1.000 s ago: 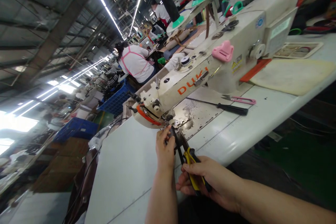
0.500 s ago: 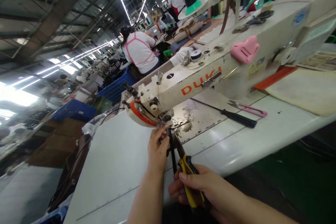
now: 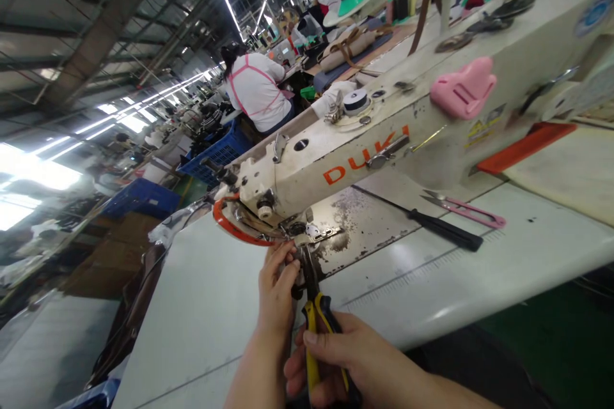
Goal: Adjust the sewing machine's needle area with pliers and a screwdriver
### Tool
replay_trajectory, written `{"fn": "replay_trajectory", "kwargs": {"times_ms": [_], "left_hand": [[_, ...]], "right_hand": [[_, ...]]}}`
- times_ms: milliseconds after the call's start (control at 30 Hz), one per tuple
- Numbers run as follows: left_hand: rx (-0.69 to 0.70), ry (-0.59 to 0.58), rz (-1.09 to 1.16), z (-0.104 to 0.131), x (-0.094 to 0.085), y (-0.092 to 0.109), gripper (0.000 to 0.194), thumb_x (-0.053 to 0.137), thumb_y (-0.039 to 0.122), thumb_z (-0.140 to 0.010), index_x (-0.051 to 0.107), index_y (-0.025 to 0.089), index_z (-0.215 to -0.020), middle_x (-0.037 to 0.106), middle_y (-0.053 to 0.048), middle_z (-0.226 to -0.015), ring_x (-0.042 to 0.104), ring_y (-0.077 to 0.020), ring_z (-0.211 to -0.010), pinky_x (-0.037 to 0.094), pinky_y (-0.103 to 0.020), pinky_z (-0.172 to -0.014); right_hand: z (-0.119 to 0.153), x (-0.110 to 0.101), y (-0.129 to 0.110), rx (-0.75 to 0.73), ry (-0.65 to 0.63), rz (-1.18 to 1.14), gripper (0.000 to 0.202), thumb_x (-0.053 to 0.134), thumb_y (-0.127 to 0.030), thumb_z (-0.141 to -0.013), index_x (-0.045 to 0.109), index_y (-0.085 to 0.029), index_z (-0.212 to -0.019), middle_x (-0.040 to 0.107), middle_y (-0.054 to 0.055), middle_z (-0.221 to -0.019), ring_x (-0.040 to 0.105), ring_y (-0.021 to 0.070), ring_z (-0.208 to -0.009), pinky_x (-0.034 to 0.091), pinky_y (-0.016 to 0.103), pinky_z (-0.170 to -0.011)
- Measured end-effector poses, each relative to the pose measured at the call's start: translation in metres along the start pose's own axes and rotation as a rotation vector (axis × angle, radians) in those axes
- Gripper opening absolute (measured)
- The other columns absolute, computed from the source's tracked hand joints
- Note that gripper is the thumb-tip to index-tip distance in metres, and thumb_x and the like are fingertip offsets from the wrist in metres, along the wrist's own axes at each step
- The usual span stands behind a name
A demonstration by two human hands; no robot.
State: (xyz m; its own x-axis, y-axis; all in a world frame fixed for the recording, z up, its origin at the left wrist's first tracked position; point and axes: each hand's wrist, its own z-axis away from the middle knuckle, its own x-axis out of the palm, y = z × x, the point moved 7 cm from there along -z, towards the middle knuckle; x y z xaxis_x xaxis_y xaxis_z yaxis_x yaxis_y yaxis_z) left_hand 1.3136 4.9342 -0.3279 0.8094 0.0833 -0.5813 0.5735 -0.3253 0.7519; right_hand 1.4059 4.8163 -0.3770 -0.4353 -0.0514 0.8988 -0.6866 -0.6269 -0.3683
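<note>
Right hand wraps its grip tight around the yellow-handled pliers, nose pointed up under the sewing machine head. Left hand pinches narrow at the needle area, just beside the pliers' tip. Behind the machine's arm, a black screwdriver and pink snips lie on the worktop.

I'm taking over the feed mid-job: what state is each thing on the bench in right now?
Pliers: gripped by right hand, nose up at the needle area.
Left hand: fingers pinching at the needle area.
Sewing machine: upright on table.
Screwdriver: lying flat, untouched.
Pink snips: lying flat, untouched.
</note>
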Motion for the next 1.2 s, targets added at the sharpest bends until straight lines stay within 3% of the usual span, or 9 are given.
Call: {"fn": "replay_trajectory", "kwargs": {"times_ms": [100,400,700,900,1200], "left_hand": [[-0.039,-0.004,0.023,0.0,0.0,-0.004,0.025,0.065,0.034,-0.085,0.077,0.019,-0.101,0.065,-0.007,-0.105,0.06,-0.0214,-0.094,0.047,-0.035,-0.088],[-0.126,-0.004,0.086,0.001,-0.001,-0.019,0.028,0.069,0.038,-0.084,0.077,0.019,-0.103,0.067,-0.009,-0.115,0.06,-0.0231,-0.101,0.048,-0.035,-0.092],[-0.122,-0.036,0.08,-0.001,-0.002,-0.021,0.034,0.069,0.04,-0.085,0.077,0.019,-0.111,0.066,-0.01,-0.12,0.063,-0.0243,-0.108,0.051,-0.036,-0.098],[-0.139,-0.02,0.083,-0.002,-0.001,-0.021,0.034,0.069,0.041,-0.083,0.077,0.018,-0.106,0.065,-0.009,-0.115,0.061,-0.0228,-0.104,0.049,-0.034,-0.095],[-0.109,-0.028,0.13,-0.004,-0.001,-0.025,0.027,0.07,0.035,-0.083,0.077,0.018,-0.103,0.067,-0.009,-0.113,0.062,-0.0231,-0.103,0.05,-0.035,-0.095]], "right_hand": [[-0.004,-0.001,0.002,-0.014,0.018,-0.049,0.058,0.089,-0.054,-0.065,0.064,-0.012,-0.098,0.073,0.006,-0.081,0.071,0.0158,-0.071,0.049,0.022,-0.061],[-0.029,0.003,0.008,-0.019,0.04,-0.001,0.064,0.086,-0.056,-0.065,0.061,-0.014,-0.107,0.068,0.0,-0.07,0.068,0.0147,-0.062,0.043,0.021,-0.054],[-0.018,0.013,-0.007,-0.073,0.045,0.005,0.034,0.074,-0.043,-0.084,0.061,-0.015,-0.095,0.065,0.0,-0.07,0.068,0.0122,-0.062,0.041,0.02,-0.056],[-0.023,0.01,-0.004,-0.085,0.077,0.022,0.035,0.074,-0.043,-0.088,0.059,-0.015,-0.101,0.064,-0.002,-0.068,0.063,0.0103,-0.056,0.039,0.02,-0.055],[-0.025,0.011,-0.004,-0.113,0.1,0.077,0.025,0.064,-0.038,-0.091,0.06,-0.013,-0.088,0.062,-0.002,-0.066,0.059,0.0083,-0.052,0.036,0.021,-0.052]]}}
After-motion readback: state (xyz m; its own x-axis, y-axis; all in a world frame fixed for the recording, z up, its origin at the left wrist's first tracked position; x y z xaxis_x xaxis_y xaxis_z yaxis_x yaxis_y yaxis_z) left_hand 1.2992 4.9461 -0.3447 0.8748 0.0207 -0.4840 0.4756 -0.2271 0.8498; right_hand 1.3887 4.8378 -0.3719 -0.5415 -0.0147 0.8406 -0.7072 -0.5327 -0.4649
